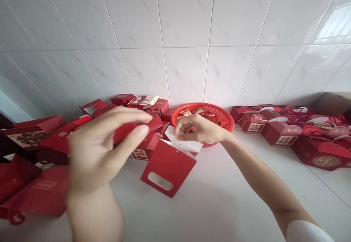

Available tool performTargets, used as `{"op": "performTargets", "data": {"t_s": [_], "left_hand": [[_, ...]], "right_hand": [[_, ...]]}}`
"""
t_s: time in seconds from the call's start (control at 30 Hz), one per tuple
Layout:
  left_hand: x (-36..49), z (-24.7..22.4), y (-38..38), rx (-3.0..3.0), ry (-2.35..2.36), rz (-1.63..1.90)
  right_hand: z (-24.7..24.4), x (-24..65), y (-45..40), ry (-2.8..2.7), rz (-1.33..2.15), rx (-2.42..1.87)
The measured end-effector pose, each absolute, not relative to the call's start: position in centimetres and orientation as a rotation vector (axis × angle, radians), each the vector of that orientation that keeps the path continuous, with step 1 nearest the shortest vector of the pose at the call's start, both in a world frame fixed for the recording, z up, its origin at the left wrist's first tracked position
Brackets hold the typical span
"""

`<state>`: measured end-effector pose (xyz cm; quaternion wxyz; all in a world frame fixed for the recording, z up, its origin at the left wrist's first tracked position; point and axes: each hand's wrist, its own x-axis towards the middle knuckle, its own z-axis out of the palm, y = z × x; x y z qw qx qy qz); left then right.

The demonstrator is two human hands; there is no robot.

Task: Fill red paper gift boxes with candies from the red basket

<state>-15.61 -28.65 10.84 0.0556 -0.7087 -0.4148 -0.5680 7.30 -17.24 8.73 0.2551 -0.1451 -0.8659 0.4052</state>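
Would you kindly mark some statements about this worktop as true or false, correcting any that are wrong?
1. The basket stands near the tiled wall. True.
2. The left hand grips a box by its string. False: its thumb and fingertips are apart, with nothing visible between them.
3. The red panel in front of the right hand has an oblong cut-out. True.
4. The basket is empty. False: it holds small wrapped packets.
5. A brown box sits at the far right, by the wall. True.
6. The nearby boxes right of the basket are blue. False: they are red.
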Motion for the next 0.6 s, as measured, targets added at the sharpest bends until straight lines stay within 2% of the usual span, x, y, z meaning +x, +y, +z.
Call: {"op": "performTargets", "data": {"t_s": [0.17, 0.37, 0.5, 0.6], "left_hand": [[-11.7, 9.3, -24.4, -2.735, -1.434, -1.254], [-9.5, 6.7, -22.2, -3.051, -1.603, -1.090], [-9.1, 6.1, -21.8, -3.262, -1.545, -0.976], [-8.8, 5.6, -21.3, -3.380, -1.593, -0.950]], "right_hand": [[8.6, 10.1, -17.6, -2.330, 0.967, -0.449], [7.6, 12.5, -18.6, -2.368, 0.874, -0.667], [6.6, 14.8, -18.5, -2.422, 0.974, -0.742], [5.5, 16.0, -17.8, -2.335, 1.177, -0.719]]}}
